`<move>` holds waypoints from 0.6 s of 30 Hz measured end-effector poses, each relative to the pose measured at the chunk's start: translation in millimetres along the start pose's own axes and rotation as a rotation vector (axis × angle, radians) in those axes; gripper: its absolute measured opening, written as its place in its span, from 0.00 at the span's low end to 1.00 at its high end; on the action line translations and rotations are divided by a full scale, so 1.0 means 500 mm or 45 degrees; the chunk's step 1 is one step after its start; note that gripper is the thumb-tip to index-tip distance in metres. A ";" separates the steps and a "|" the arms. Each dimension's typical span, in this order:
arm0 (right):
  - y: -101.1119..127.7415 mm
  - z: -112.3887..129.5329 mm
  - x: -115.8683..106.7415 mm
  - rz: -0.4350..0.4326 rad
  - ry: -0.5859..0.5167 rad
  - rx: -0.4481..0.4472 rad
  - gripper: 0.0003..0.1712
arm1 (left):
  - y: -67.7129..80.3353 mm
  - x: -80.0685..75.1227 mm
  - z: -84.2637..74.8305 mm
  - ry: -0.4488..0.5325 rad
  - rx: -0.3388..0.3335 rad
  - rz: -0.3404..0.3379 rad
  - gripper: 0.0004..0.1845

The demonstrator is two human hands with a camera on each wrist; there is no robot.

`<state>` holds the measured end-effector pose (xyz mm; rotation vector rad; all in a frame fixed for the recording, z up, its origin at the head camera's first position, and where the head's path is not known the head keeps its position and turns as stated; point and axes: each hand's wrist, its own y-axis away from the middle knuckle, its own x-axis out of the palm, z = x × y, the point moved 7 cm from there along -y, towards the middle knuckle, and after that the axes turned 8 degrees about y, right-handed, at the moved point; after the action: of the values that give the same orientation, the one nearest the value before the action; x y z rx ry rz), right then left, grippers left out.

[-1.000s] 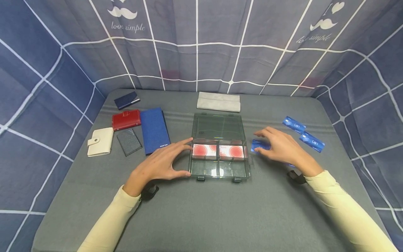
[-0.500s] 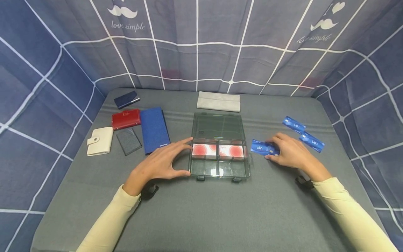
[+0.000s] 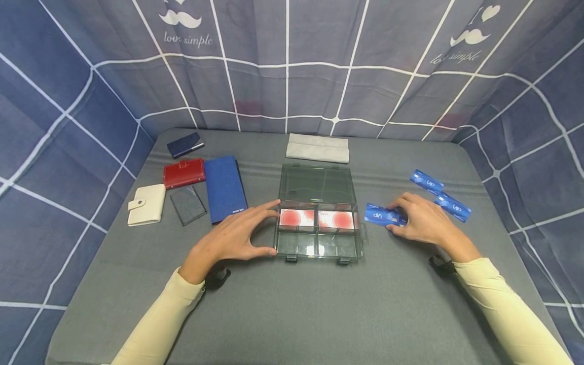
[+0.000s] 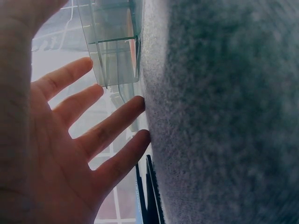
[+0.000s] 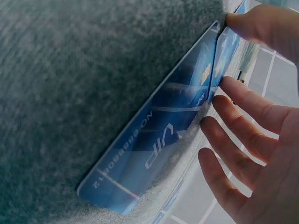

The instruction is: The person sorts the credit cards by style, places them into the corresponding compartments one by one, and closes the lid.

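- Right hand (image 3: pixel 420 219): I see its thumb and fingers in a narrow pinch across the blue card (image 3: pixel 378 215), near the card's right end.
- Blue card position: on the grey table (image 3: pixel 301 314), just right of the green case (image 3: pixel 296 245), not touching it.
- Obstruction: a second VIP card (image 5: pixel 149 140) lies under the right palm, meeting the pinched one; from my views I cannot tell whether they overlap.
- Left hand (image 3: pixel 234 234): spread wide, with thumb and index fingertip at the case's left edge.
- Case: between the hands, lid (image 3: pixel 316 183) swung back; red-and-white cards (image 3: pixel 296 218) occupy both far compartments.
- Beyond the right hand: an upper VIP card (image 3: pixel 426 181) and a lower VIP card (image 3: pixel 452 206), ends meeting.
- Behind the lid: a pale folded pouch (image 3: pixel 317 148).
- Just beyond the left knuckles: a blue booklet (image 3: pixel 224 187). Left of it: a red wallet (image 3: pixel 184 173), grey sleeve (image 3: pixel 188 205), cream wallet (image 3: pixel 147 205) and navy holder (image 3: pixel 184 145).
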<state>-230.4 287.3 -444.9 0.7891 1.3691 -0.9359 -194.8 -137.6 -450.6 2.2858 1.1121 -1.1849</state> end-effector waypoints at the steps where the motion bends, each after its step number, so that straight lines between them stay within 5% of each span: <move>1: 0.000 -0.001 0.000 -0.002 0.003 0.002 0.30 | 0.000 0.000 0.000 0.001 0.000 0.000 0.46; 11: -0.003 0.017 -0.044 -0.167 0.017 -0.026 0.30 | -0.001 -0.001 -0.002 -0.008 0.005 -0.002 0.46; 18: 0.004 0.088 -0.091 -0.232 -0.002 -0.100 0.30 | -0.002 0.000 0.001 -0.017 -0.004 0.004 0.47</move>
<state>-207.7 252.7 -396.7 0.6117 1.4855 -1.0170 -196.0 -137.1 -450.8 2.2732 1.1040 -1.1943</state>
